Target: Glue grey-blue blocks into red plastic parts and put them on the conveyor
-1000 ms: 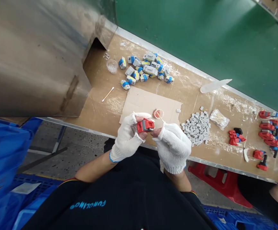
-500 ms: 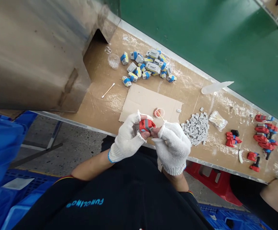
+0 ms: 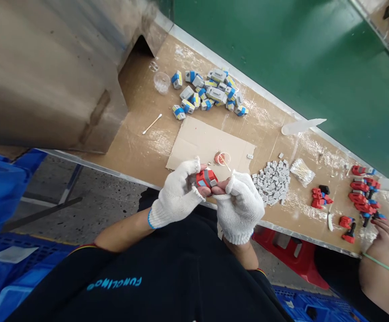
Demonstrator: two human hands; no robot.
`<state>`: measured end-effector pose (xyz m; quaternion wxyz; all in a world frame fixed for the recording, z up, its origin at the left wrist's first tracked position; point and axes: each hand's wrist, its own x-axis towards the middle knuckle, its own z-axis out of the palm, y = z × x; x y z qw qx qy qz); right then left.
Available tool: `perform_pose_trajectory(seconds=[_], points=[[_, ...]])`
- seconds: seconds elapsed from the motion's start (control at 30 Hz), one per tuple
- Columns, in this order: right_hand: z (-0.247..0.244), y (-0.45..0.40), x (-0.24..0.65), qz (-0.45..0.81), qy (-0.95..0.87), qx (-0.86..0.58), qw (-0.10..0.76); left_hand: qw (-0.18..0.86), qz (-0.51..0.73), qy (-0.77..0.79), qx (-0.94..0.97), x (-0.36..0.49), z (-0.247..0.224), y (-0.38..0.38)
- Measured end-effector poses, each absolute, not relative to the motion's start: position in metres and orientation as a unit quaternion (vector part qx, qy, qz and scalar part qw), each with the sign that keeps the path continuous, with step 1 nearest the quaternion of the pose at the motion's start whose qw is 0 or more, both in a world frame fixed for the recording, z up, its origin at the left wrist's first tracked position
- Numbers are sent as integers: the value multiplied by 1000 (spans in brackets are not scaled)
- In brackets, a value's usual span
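Note:
In a white fingerless glove, my left hand [image 3: 180, 191] grips a red toy vehicle part [image 3: 205, 178] with a grey band and a light blue patch. My right hand [image 3: 238, 203], gloved the same way, has its fingertips pinched at a small grey plastic piece [image 3: 213, 183] against the part's right end. Whether that piece is seated cannot be made out. Just beyond the hands, a small clear cup [image 3: 226, 157] with reddish contents and a stick in it rests on a cardboard sheet [image 3: 194, 138]. A heap of small grey pieces [image 3: 273, 181] lies right of my right hand.
Grey, blue and yellow blocks [image 3: 216, 91] are piled at the back. A cotton swab [image 3: 152, 124] lies left, a bag of swabs [image 3: 302, 172] right. Red toy parts [image 3: 364, 197] sit near a co-worker's hand [image 3: 387, 232]. A metal housing [image 3: 53, 80] bounds the left side.
The red part has tilted a little in my left hand, and the grey piece at its right end now shows. A co-worker's hand has come onto the table at the right.

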<state>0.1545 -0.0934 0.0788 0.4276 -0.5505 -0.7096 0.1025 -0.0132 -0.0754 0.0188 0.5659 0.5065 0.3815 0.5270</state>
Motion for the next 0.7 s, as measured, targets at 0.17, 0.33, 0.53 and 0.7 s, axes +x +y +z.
perform_pose_trajectory(seconds=[0.17, 0.33, 0.53, 0.7], points=[[80, -94, 154, 126, -698, -548, 443, 546, 516, 389, 533, -15, 24, -77], [88, -94, 157, 149, -704, -554, 418, 515, 521, 378, 566, -19, 26, -77], [79, -94, 149, 95, -711, -540, 440, 493, 527, 372, 584, -21, 29, -76], [72, -93, 146, 58, -732, -508, 450, 503, 527, 359, 584, -24, 31, -76]])
